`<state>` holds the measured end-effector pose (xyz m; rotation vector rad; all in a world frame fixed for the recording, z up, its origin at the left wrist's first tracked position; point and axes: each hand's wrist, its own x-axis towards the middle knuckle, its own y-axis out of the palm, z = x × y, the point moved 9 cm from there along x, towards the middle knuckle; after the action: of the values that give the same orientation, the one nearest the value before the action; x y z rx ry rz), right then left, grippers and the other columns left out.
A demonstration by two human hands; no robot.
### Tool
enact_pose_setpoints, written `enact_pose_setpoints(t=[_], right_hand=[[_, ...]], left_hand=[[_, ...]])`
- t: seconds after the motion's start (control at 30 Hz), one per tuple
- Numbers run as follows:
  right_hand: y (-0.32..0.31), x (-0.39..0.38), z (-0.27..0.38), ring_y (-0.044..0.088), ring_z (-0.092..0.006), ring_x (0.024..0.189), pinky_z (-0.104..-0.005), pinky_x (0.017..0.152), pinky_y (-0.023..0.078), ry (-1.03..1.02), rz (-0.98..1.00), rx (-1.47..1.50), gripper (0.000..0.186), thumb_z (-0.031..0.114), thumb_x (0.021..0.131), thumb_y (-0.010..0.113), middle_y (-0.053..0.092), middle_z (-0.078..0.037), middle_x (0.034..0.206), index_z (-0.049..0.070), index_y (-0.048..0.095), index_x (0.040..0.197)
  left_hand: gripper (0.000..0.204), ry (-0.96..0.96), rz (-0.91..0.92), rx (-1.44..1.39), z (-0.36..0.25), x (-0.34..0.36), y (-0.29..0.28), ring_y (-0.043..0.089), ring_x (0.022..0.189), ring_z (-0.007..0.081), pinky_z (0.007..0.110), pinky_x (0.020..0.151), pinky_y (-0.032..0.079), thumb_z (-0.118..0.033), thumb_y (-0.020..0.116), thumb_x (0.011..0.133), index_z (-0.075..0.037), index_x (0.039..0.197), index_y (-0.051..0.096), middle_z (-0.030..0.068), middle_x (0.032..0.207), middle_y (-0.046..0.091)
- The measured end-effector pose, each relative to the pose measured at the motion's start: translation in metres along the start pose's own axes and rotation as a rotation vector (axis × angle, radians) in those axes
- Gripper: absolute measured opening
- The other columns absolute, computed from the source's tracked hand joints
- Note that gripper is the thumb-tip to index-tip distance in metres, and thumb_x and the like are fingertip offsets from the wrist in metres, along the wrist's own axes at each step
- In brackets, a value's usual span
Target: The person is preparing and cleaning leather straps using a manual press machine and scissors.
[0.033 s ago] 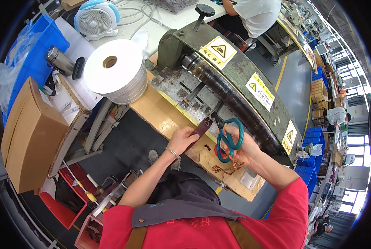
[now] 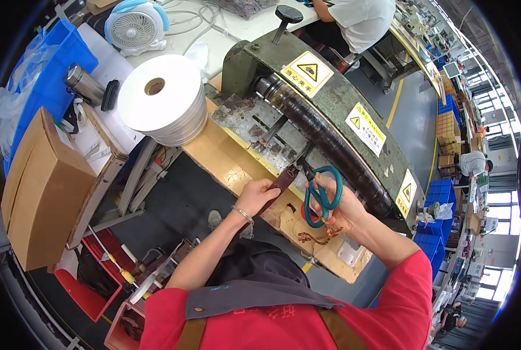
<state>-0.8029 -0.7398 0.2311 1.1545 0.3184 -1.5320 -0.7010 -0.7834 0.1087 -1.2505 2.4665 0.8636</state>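
Two hands meet close together just in front of the green roller machine (image 2: 330, 111). The left hand (image 2: 259, 195) is closed around the near end of a dark brown strap (image 2: 279, 185), fingers curled over it with the thumb on top. The strap's long axis runs from that hand up and to the right, its far tip ending just beside the blades of the teal-handled scissors (image 2: 321, 192). The right hand (image 2: 345, 204) has its fingers through the scissor loops and grips them firmly; the blades point up and to the left toward the strap's tip, and whether they are parted or shut is too small to tell. The strap thus lies between the two hands, held by the left, its free end nearer the right. Below the right hand, a small orange and brown tangle of scraps (image 2: 318, 235) rests on the tan wooden board (image 2: 225, 160). Well off beyond the left hand sits a big white tape roll (image 2: 164, 99).
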Motion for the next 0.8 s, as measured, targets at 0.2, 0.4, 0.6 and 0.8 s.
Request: enact_pose_setpoints(t=[0.2, 0.4, 0.6, 0.8], right_hand=[[-0.004, 0.008, 0.012, 0.046, -0.0139, 0.031, -0.019, 0.025, 0.034, -0.069, -0.092, -0.012, 0.041, 0.035, 0.084, 0.049, 0.052, -0.01, 0.053, -0.001, 0.043, 0.102], [-0.008, 0.008, 0.003, 0.047, -0.0149, 0.031, -0.0199, 0.026, 0.036, -0.131, -0.105, -0.009, 0.04, 0.035, 0.085, 0.048, 0.052, -0.01, 0.051, -0.001, 0.043, 0.102], [0.002, 0.011, 0.004, 0.047, -0.0144, 0.032, -0.0203, 0.027, 0.036, -0.156, -0.166, -0.015, 0.041, 0.037, 0.082, 0.054, 0.052, -0.009, 0.05, 0.0, 0.046, 0.097], [0.002, 0.015, 0.02, 0.045, -0.0141, 0.032, -0.022, 0.031, 0.037, -0.173, -0.213, 0.112, 0.037, 0.037, 0.08, 0.055, 0.05, -0.006, 0.046, 0.001, 0.05, 0.087]], left_hand=[[0.019, -0.049, -0.023, -0.024, -0.013, 0.011, 0.004, 0.054, 0.047, 0.0102, 0.022, 0.043, 0.041, -0.015, 0.057, 0.08, 0.002, 0.072, 0.058, 0.0065, 0.058, 0.058], [0.022, -0.028, 0.025, -0.037, -0.011, 0.013, 0.006, 0.056, 0.047, 0.0128, 0.022, 0.043, 0.043, -0.017, 0.058, 0.08, 0.004, 0.072, 0.058, 0.0099, 0.06, 0.059], [0.022, -0.016, 0.035, -0.041, -0.01, 0.02, 0.006, 0.055, 0.046, 0.0125, 0.022, 0.042, 0.043, -0.016, 0.058, 0.08, 0.004, 0.071, 0.058, 0.0101, 0.06, 0.059], [0.02, 0.042, 0.12, -0.034, -0.014, 0.022, 0.008, 0.055, 0.047, 0.0127, 0.022, 0.043, 0.043, -0.012, 0.059, 0.079, 0.006, 0.071, 0.058, 0.0106, 0.061, 0.059]])
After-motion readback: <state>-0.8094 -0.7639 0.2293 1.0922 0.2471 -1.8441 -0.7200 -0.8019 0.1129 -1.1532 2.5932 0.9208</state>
